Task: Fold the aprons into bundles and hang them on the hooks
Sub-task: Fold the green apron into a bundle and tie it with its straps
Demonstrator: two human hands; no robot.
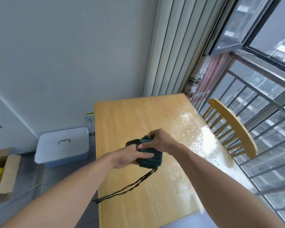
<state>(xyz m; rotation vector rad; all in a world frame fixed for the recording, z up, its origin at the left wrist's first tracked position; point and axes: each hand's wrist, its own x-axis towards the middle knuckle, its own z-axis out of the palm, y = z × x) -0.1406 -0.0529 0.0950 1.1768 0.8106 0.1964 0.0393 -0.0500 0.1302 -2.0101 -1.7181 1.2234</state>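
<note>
Apron: folded into a compact bundle, held between both hands just above the table, toward its near-middle part.
Left hand: on left side of bundle, fingers curled round it, fingertips over the top face.
Right hand: on far right of bundle, thumb and fingers pinching the upper folded edge.
Hands close together, almost touching across the cloth.
Bundle: dark green, stacked layers showing as parallel ridges on right side; a dark loop sticking out at far left.
Straps: thin, dark, hanging from near edge of bundle, trailing left and nearer, ends reaching past left table edge.
Chair at right of table.
</note>
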